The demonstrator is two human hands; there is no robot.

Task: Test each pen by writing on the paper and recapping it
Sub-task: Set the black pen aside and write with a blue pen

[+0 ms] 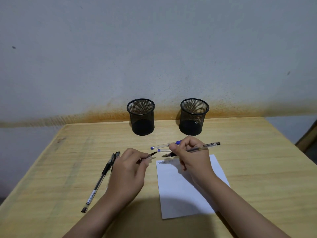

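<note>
Two hands face tip to mouth: left hand pinching cap, right hand gripping pen; align them straight before pushing.

Dim, even light falls from above and behind, throwing a soft shadow across the near counter and paper. Wide-angle distortion bows the edges; detail is slightly soft.

Table against wall. Two mesh cups at back: left cup, right cup, side by side, apart. Paper front, right of centre. Two pens lie btwn cups & paper. Two more pens lie left of paper.
</note>
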